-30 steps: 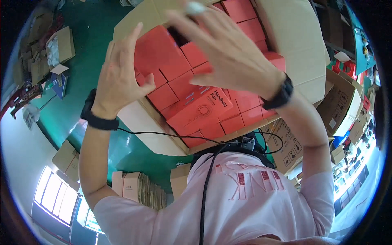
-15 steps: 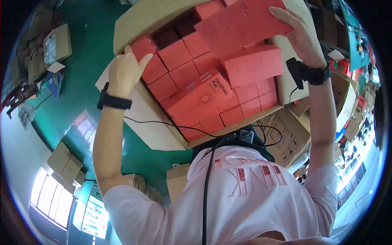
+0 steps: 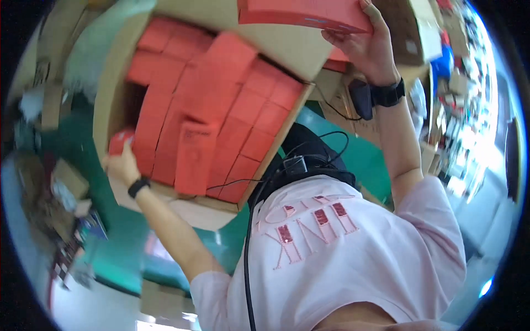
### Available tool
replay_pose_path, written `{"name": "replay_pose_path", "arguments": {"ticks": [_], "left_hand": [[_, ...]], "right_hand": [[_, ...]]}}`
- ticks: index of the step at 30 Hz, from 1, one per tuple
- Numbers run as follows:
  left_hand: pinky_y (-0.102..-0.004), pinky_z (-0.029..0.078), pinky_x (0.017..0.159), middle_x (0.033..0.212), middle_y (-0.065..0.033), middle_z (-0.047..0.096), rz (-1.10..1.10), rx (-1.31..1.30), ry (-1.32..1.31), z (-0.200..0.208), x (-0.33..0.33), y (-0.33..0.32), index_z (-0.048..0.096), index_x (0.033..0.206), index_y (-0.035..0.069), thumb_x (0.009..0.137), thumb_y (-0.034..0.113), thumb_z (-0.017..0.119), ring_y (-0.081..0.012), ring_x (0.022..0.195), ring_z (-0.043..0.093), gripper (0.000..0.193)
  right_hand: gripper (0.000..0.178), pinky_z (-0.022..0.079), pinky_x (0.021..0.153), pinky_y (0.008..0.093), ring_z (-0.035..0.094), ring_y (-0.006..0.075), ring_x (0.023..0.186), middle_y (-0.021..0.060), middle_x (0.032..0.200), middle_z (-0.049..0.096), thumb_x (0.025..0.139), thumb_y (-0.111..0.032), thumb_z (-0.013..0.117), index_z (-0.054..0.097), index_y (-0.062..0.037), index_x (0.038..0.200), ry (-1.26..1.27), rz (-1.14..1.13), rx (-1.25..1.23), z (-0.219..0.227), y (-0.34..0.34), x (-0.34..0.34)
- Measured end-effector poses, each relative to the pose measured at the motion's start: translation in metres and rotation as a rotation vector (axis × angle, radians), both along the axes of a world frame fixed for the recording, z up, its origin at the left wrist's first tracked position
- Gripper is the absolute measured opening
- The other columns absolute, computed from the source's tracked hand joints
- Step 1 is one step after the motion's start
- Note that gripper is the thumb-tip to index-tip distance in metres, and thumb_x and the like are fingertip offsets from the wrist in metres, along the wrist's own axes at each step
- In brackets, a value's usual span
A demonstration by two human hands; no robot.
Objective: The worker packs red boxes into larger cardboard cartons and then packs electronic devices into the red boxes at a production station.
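The right hand point(image 3: 369, 47), at the upper right of the frame, holds a flat red box point(image 3: 301, 14) clear of the carton, fingers curled over its near edge and the thumb apparently beneath, so the grip is closed on the box rather than spread. The box's long axis runs roughly left to right across the top of the frame, its broad face tilted toward the camera, and it extends leftward from the hand, out over the open cardboard carton point(image 3: 113, 83). That carton fills the upper left and centre, its opening facing the camera, packed with rows of matching red boxes point(image 3: 221, 105) whose long sides lie diagonally from upper right to lower left. The left hand point(image 3: 122, 163), at the left middle of the frame, is at the carton's lower left corner, fingers wrapped around a small red box point(image 3: 118, 139) at the rim; motion blur hides whether it is truly gripped or only touched. So the lifted box lies above and to the right of the packed rows, nearer the right hand by far, well apart from the left. A black cable point(image 3: 245, 243) runs down the person's pink shirt point(image 3: 353, 259), and other cardboard boxes point(image 3: 69, 179) sit on the green floor point(image 3: 118, 259) around.
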State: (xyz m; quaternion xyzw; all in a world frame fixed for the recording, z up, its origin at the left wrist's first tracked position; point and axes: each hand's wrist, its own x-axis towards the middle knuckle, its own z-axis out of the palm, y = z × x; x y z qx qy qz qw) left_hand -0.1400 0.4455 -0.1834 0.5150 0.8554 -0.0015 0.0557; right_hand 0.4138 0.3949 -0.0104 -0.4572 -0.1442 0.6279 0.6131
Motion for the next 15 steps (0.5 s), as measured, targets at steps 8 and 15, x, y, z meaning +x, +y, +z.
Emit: {"name": "replay_pose_path", "arguments": {"ticks": [8,15], "left_hand": [[-0.0446,0.043,0.103,0.136,-0.0280,0.054,-0.107,0.090,0.011,0.148,-0.030,-0.020,0.048,0.138,-0.004,0.085,0.048,0.072,-0.0416,0.120,0.055,0.078],[-0.0463,0.044,0.103,0.138,-0.0228,0.052,-0.375,0.368,-0.105,0.329,0.053,-0.064,0.043,0.144,-0.004,0.091,0.049,0.064,-0.0328,0.123,0.055,0.077]], "right_hand": [[0.052,0.056,0.088,0.0414,0.067,0.0280,0.101,0.0137,0.115,0.068,0.089,-0.037,0.069,0.056,-0.0040,0.127,-0.078,-0.394,0.067,0.022,-0.149,0.180],[0.043,0.051,0.079,0.0353,0.066,0.0168,0.096,0.0016,0.107,0.069,0.087,-0.042,0.071,0.061,-0.0144,0.119,-0.188,-0.670,-0.324,-0.082,-0.199,0.245]]}}
